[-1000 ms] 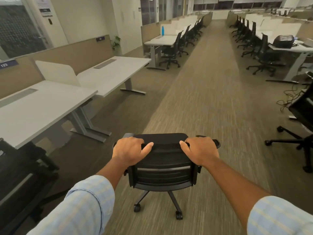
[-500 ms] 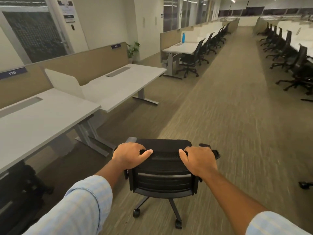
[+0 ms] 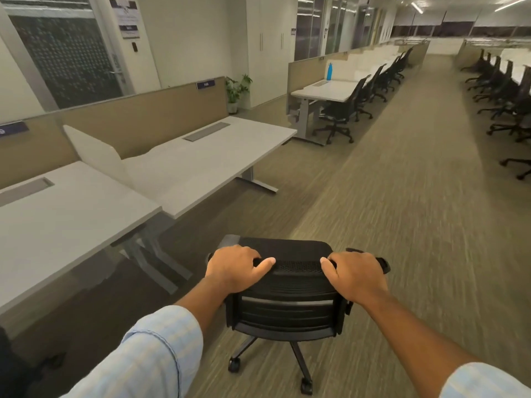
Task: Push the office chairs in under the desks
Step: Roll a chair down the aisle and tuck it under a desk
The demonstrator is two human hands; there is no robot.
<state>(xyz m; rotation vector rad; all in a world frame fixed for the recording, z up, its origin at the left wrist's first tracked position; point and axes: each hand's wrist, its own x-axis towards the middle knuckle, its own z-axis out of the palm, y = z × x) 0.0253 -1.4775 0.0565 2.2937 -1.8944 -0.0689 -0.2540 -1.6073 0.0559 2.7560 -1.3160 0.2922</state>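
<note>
Office chair [image 3: 287, 285]: out in the aisle, not yet tucked. Left hand [image 3: 234, 267] and right hand [image 3: 355, 272] each clasp its backrest top. Nearest surface [image 3: 201, 165] stands chairless; far row already tucked.

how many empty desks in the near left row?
2. The nearest desk is at the left edge; the second desk sits just beyond it, past the white divider. More may lie out of frame.
</note>
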